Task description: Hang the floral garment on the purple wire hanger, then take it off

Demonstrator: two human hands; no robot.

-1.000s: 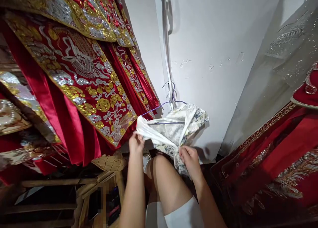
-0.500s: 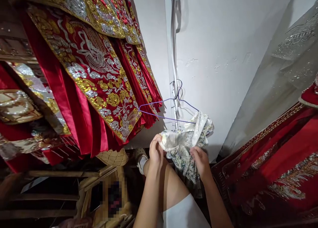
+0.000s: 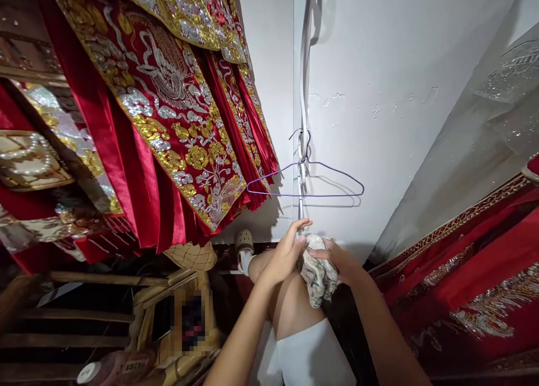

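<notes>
A white floral-patterned garment [image 3: 319, 268] is bunched into a small wad between my two hands, just above my raised knee. My left hand [image 3: 286, 252] presses against its left side with fingers curved round it. My right hand [image 3: 337, 261] grips its right side. A thin purple wire hanger [image 3: 306, 185] hangs bare on a hook at the white wall, directly above my hands and apart from the cloth.
Red robes with gold and silver embroidery [image 3: 168, 111] hang at the left. More red embroidered cloth [image 3: 471, 279] fills the right. A sheer sequinned fabric [image 3: 484, 128] drapes at the upper right. Wooden furniture [image 3: 105, 313] and a woven piece [image 3: 189, 257] stand low left.
The floral garment came off the hanger and my hands drew together, gathering it into a tight wad. The hanger now hangs bare and level on the wall hook.
</notes>
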